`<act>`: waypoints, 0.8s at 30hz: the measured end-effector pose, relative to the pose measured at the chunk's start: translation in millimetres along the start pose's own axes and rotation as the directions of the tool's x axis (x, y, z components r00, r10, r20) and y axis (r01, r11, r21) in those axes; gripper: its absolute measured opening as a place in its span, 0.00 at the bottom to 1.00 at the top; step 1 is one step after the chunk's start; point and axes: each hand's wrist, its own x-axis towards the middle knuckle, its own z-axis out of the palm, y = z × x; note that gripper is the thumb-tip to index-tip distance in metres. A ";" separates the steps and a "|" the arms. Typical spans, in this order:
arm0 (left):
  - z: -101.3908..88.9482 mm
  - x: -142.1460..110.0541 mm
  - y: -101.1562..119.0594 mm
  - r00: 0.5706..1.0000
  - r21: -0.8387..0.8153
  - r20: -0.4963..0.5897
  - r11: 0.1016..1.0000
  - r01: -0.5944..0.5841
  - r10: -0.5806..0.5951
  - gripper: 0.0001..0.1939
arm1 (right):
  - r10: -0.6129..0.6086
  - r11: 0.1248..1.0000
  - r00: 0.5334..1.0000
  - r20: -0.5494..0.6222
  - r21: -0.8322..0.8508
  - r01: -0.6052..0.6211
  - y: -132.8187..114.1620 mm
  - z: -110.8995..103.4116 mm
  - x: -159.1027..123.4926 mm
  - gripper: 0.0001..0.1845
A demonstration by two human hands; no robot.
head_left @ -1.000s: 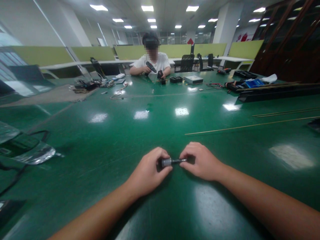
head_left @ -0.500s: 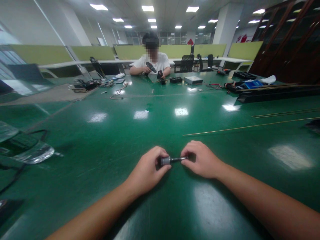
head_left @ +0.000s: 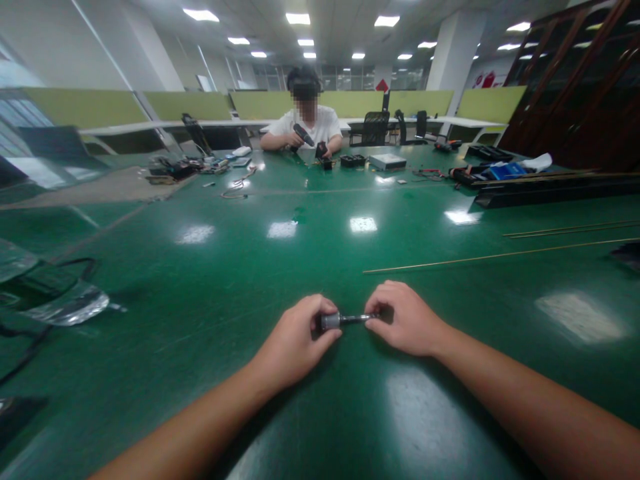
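Observation:
A small rod-like piece (head_left: pixel 355 319) with a thick grey cylindrical end and a thin, dark, shiny shaft lies level between my two hands, low over the green table. My left hand (head_left: pixel 300 340) is closed, thumb and fingers pinching the grey cylinder (head_left: pixel 331 321). On the other side, my right hand (head_left: pixel 400 319) pinches the far end of the thin shaft. That tip is partly covered by my fingers. What exactly the piece is, I cannot make out.
Thin brass-coloured rods (head_left: pixel 500 255) lie to the right on the green table (head_left: pixel 225 373). A clear plastic bottle (head_left: pixel 55 287) is at the left. Across the table a person (head_left: pixel 325 123) holds a power drill (head_left: pixel 303 135). Dark rails (head_left: pixel 550 192) and tools lie at the far right.
My right hand has shifted slightly to the right, and a little more of the thin shaft shows between my hands. My left hand keeps its hold, nearly still.

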 end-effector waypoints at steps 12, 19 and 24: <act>-1.7 1.3 3.3 1.000 -0.001 -0.006 1.000 0.001 -0.001 0.09 | 0.058 0.998 0.998 -0.018 -0.029 -0.058 5.8 -1.4 1.5 0.03; -1.3 1.9 2.9 1.000 -0.004 -0.007 1.000 0.008 -0.008 0.09 | 0.041 0.999 0.999 -0.021 -0.005 -0.042 5.2 -1.7 1.1 0.03; 2.3 1.0 3.7 0.998 -0.030 -0.015 0.998 -0.054 0.054 0.10 | -0.083 0.996 0.996 0.033 0.025 0.083 -0.1 6.6 1.9 0.04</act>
